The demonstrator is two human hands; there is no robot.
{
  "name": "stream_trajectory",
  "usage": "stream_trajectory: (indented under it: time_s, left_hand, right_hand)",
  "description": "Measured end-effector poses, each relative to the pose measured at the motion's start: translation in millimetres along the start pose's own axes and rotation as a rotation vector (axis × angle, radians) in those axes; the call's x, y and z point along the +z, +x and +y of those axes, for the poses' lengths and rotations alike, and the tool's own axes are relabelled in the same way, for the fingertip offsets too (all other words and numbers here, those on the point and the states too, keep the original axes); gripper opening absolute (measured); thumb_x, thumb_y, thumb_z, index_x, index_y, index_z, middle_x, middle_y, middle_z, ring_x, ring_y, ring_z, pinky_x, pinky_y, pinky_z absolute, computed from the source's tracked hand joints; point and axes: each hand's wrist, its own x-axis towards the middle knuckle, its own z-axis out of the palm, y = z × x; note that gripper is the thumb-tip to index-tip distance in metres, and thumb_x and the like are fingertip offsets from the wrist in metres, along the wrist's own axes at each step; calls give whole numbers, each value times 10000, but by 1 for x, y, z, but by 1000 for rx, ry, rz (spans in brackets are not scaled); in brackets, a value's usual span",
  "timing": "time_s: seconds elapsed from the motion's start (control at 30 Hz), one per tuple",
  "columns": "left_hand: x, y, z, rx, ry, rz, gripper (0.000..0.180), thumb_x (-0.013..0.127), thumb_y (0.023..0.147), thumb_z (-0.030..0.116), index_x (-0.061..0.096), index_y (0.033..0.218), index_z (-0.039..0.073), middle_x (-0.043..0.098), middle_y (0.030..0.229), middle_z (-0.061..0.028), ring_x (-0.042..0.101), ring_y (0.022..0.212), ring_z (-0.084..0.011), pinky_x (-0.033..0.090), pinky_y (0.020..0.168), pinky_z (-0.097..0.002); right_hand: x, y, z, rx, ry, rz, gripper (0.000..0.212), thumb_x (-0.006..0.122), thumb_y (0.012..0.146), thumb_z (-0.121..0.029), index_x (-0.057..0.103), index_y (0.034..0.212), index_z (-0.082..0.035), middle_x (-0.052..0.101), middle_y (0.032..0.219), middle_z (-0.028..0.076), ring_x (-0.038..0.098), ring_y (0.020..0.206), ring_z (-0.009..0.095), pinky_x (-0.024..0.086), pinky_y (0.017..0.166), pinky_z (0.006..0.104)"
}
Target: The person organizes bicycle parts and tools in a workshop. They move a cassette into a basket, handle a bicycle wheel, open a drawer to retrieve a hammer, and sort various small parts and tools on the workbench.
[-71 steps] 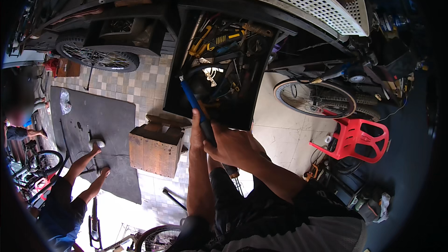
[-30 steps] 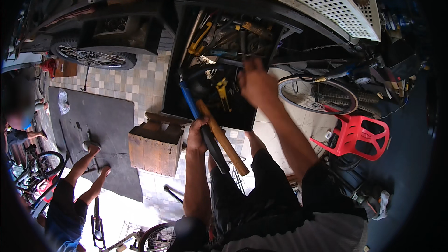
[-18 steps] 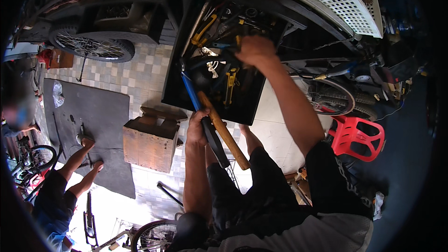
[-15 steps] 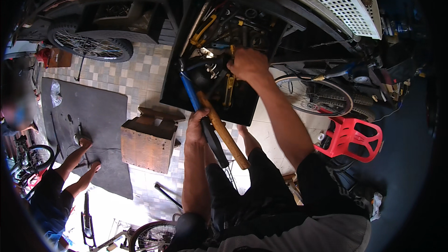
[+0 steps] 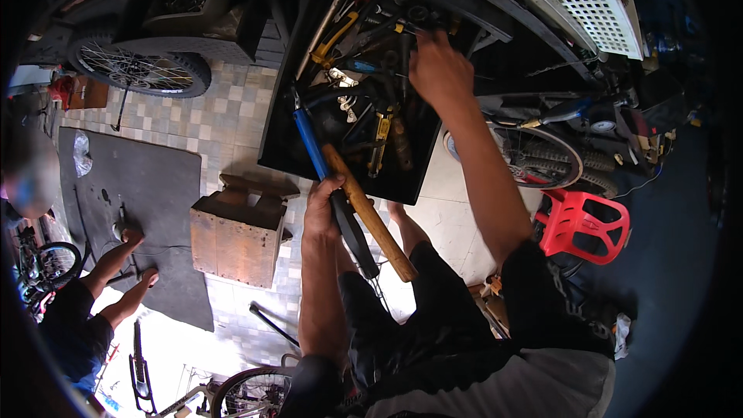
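My left hand is closed round two long tools held side by side. One has a blue shaft and a black grip; its metal end leans at the left side of an open black drawer. The other shows a wooden handle; its far end reaches over the drawer. My right hand is inside the drawer at its right side, over a jumble of dark tools, its fingertips lost in shade. A yellow cutter-like tool and a worn brown handle lie nearer to me. A yellow-framed tool lies at the left.
A wooden box stands left of my legs. Beyond it, another person has both hands on a dark mat. Right of the drawer are a bicycle wheel and a red plastic chair. A white perforated panel hangs above right.
My right hand has moved farther into the drawer, away from me and slightly right, uncovering the brown handle. My left hand keeps its hold on both tools. The view has shifted a little.
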Motion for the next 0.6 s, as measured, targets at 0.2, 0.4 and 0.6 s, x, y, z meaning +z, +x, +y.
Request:
stream_trajectory:
  time_s: [0.2, 0.4, 0.6]
  left_hand:
    - [0, 4, -3, 23, -5, -50, 351, 752, 903, 251, 607, 1122, 19, 677, 884, -127, 705, 730, -268, 644, 706, -437]
    - [2, 5, -6, 32, -6, 12, 345, 750, 904, 250, 613, 1127, 26, 675, 874, -110, 704, 729, -253, 625, 678, -409]
    - [-1, 2, -4, 33, -9, 8, 345, 749, 904, 254, 613, 1133, 35, 674, 864, -109, 713, 730, -265, 619, 672, -409]
  right_hand:
    - [45, 66, 27, -11, -142, 33, 723, 775, 844, -183, 488, 1507, -225, 362, 1635, 255, 709, 1157, 439, 592, 987, 516]
    - [40, 14, 7, -45, -113, -268, 618, 760, 836, -220, 568, 1413, -332, 447, 1537, 218, 719, 1109, 460, 592, 967, 528]
    - [35, -60, -3, -53, 141, -323, 739, 690, 901, -165, 406, 1570, -300, 520, 1470, 249, 714, 1052, 496, 581, 945, 563]
